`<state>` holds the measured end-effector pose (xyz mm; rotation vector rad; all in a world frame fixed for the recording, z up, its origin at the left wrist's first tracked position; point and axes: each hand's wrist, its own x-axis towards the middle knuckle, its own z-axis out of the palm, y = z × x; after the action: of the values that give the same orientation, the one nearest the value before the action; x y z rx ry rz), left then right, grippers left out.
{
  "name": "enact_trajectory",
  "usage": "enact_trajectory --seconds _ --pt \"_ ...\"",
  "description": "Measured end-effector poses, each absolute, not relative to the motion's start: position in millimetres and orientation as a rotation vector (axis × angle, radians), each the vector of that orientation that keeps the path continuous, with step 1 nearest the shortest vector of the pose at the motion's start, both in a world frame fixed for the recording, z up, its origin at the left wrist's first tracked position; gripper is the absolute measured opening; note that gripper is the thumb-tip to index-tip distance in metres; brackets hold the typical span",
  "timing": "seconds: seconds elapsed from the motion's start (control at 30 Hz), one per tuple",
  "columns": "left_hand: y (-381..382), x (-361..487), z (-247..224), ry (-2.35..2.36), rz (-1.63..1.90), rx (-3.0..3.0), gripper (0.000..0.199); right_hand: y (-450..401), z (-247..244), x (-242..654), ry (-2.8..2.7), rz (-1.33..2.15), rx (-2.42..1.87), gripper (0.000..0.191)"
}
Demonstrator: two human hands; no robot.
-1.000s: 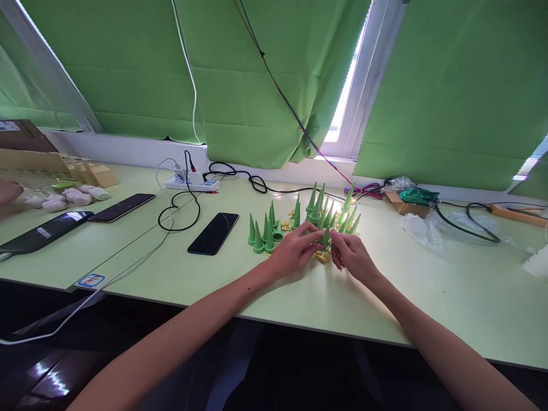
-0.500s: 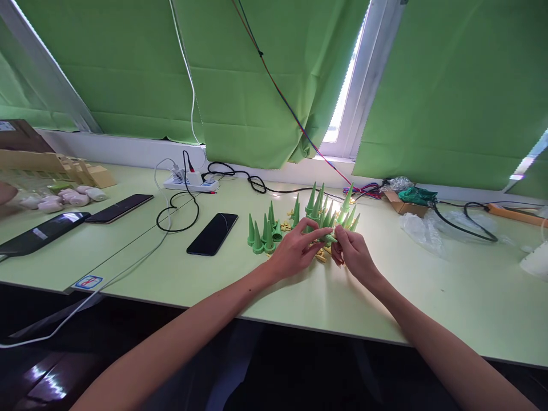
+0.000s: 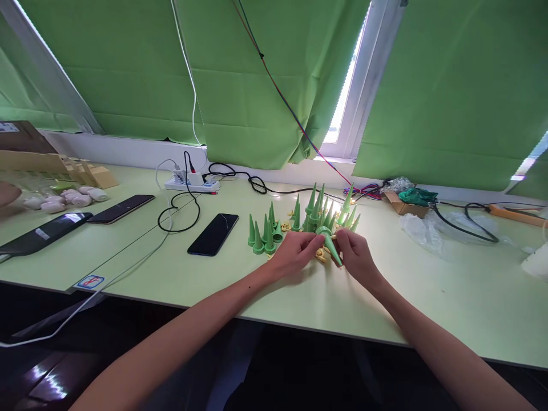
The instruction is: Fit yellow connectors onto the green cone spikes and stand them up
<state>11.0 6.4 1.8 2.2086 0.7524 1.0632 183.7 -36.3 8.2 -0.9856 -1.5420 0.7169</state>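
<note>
Between my two hands a green plastic cone [image 3: 330, 246] lies tilted, its wide collar up and its tip pointing down toward me and to the right. The fingers of my left hand [image 3: 296, 251] are closed on the collar end. My right hand [image 3: 357, 257] is pinched at the cone's right side, with a bit of a small yellow piece showing at its fingertips; most of that piece is hidden. Several green cones [image 3: 314, 208] stand upright just behind my hands, and another group of cones [image 3: 257, 240] stands to the left. Small yellow plastic pieces [image 3: 321, 255] lie among and under them.
Left of the cones lies a black phone [image 3: 213, 234]; two more dark devices are farther left. A power strip [image 3: 192, 184] with cables sits by the wall. At right are a small cardboard box [image 3: 406, 204] and clear plastic bags [image 3: 423, 231]. Another person's hand shows at far left.
The green cone has turned from lying nearly sideways between my fingers to pointing its tip down toward me. My left fingers have drawn back and curled around its collar.
</note>
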Motion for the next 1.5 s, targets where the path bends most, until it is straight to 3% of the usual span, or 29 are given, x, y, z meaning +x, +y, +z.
enact_trajectory --seconds 0.37,0.8,1.5 --pt "6 8 5 0.783 1.064 2.208 0.05 -37 8 184 -1.58 0.774 -0.977 0.054" --pt "11 7 -5 0.681 1.217 2.361 0.027 -35 7 186 -1.575 0.882 -0.988 0.06" --pt "8 12 -3 0.655 1.349 2.243 0.026 -37 14 184 -1.565 0.822 -0.984 0.065"
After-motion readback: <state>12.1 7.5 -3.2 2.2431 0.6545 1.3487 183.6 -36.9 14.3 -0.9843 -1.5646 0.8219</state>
